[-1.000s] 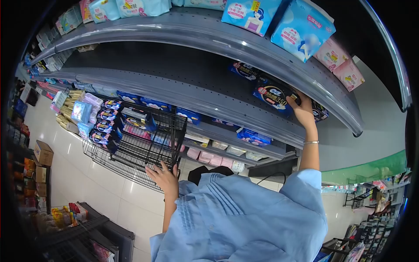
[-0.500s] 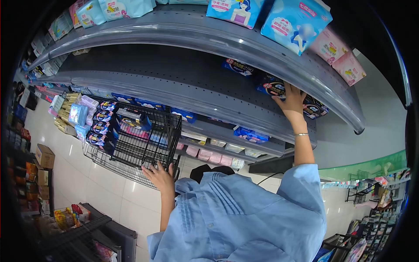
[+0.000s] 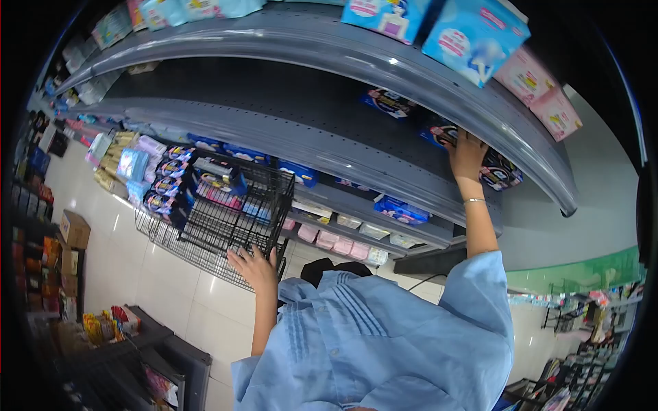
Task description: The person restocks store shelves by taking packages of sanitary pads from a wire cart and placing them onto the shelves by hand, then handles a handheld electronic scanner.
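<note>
My right hand [image 3: 467, 161] reaches onto the middle shelf, its thumb and fingers closed on a dark pack of sanitary pads [image 3: 439, 130]. Its fingertips are partly hidden against the pack. Another dark pack [image 3: 502, 171] stands just right of the hand, and a third [image 3: 388, 103] sits farther left. Lower down, my left hand [image 3: 255, 267] rests with spread fingers on the near edge of a black wire cart [image 3: 229, 236], holding nothing. Dark packs [image 3: 168, 185] are lined up inside the cart, with one more pack [image 3: 219, 178] beside them.
Above my right hand runs the curved clear front edge [image 3: 329, 55] of the upper shelf, with blue packs [image 3: 476, 41] and pink packs [image 3: 538, 92] on it. Lower shelves hold blue packs [image 3: 401, 209]. Cartons [image 3: 74, 229] and a dark display stand [image 3: 164, 342] are at left.
The view has shifted slightly, moving the shelf rightward in it. My right thumb has drawn in closer to the fingers at the pack. My left hand stays on the cart edge.
</note>
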`<state>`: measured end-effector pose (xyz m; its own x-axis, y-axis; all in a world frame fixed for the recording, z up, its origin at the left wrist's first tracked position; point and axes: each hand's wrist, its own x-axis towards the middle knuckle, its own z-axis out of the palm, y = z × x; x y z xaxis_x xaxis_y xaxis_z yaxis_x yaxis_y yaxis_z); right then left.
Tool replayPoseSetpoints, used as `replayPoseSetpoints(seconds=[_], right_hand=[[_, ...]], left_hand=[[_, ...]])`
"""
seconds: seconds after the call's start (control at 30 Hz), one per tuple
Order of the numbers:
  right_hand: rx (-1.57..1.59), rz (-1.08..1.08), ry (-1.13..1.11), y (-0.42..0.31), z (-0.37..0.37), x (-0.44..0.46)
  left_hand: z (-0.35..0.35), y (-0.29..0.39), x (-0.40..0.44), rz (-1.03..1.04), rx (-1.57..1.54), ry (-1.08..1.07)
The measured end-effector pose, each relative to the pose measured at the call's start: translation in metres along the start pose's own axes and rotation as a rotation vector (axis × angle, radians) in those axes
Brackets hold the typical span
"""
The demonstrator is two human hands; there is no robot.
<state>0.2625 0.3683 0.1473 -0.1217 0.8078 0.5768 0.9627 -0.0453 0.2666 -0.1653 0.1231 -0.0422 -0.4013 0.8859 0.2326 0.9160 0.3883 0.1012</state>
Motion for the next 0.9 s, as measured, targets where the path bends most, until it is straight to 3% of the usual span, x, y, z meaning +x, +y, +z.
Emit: replayPoseSetpoints(seconds=[0.1, 0.17, 0.23, 0.3, 0.37, 0.43, 0.5, 0.57, 0.63, 0.73, 0.83, 0.9], right_hand=[[-0.038, 0.081, 0.122, -0.024, -0.018, -0.008], [0.162, 0.061, 0.286, -0.05, -0.041, -0.008], [0.519, -0.112, 0.419, -0.096, -0.087, -0.012], [0.85, -0.434, 0.533, -0.146, -0.124, -0.015], [1.128, -0.759, 0.355, -0.194, -0.131, -0.025], [1.298, -0.902, 0.155, -0.259, -0.128, -0.038], [1.277, -0.92, -0.094, -0.319, -0.115, -0.047], [1.022, -0.882, -0.203, -0.379, -0.075, -0.056], [0.899, -0.748, -0.342, -0.434, -0.042, -0.06], [0.816, -0.598, -0.387, -0.48, -0.026, -0.054], [0.624, -0.498, -0.149, -0.509, 0.0, -0.055], [0.695, -0.507, -0.123, -0.508, 0.0, -0.053]], left_hand=[[0.001, -0.002, -0.001, -0.017, -0.027, 0.031], [-0.001, -0.001, -0.001, -0.034, -0.033, 0.027], [0.007, -0.003, -0.003, -0.039, -0.022, 0.033], [0.003, -0.001, -0.002, -0.038, -0.002, 0.01], [0.003, -0.001, -0.003, -0.038, -0.009, 0.002], [0.001, -0.001, -0.002, -0.04, -0.006, -0.011], [0.003, -0.001, -0.003, -0.034, -0.007, -0.01], [0.007, -0.003, -0.004, -0.022, -0.005, 0.007], [0.009, -0.003, -0.004, -0.017, 0.006, 0.031], [0.007, -0.002, -0.005, -0.02, 0.022, 0.033], [0.006, -0.003, -0.004, -0.024, 0.03, 0.048], [0.006, -0.003, -0.005, -0.018, 0.016, 0.049]])
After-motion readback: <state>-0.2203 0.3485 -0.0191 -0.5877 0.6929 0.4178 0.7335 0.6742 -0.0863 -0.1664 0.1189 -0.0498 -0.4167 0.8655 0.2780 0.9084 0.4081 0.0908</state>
